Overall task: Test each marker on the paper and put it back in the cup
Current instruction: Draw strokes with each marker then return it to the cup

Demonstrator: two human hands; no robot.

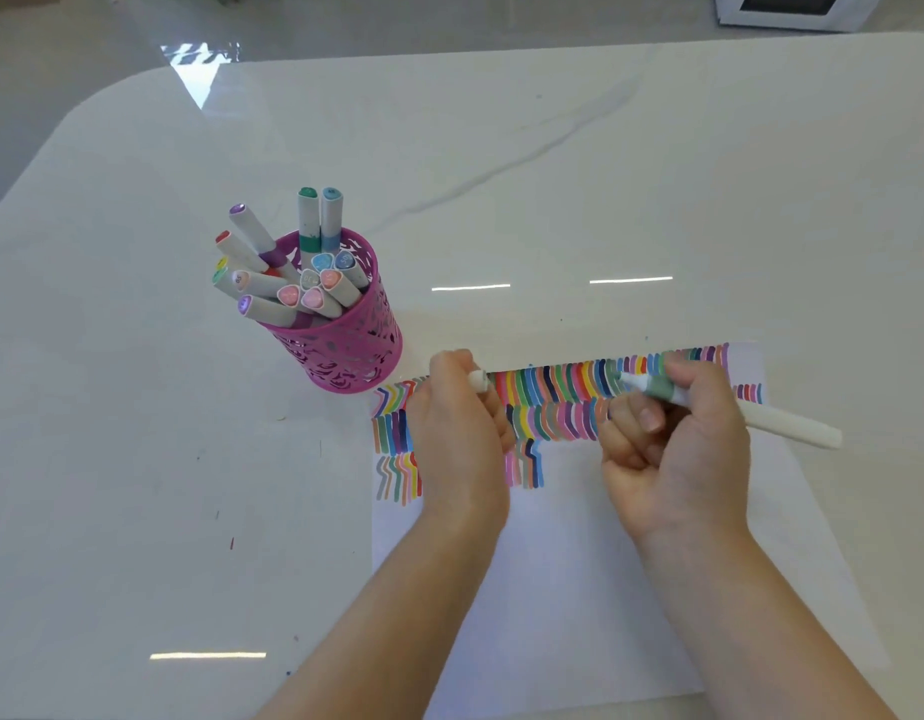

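You're gripping the marker [782, 423] in your right hand [673, 439], fingers curled round the green band near the nib and the white barrel sticking out to the right past your palm. The nib is pointing left over the top row of strokes on the paper [553, 563]; can't tell if it's actually touching.

Your left hand [460, 423] is pinching what looks like the white cap [478, 380], held just above the paper's upper edge. The pink cup [356, 350] is standing near your left hand on the white table [553, 174], packed with the other markers [293, 283], which are leaning at all angles.

Handling, as a judgement: the marker is looking light and stiff, with smooth plastic that's probably a bit slippery, so gripping close to the nib like this is giving you control. The paper is thin and loose, so it's likely sliding under a stroke unless you're pinning it. The cap is small and easy to drop. The cup is crowded, so you're probably needing to drop the marker into a gap.
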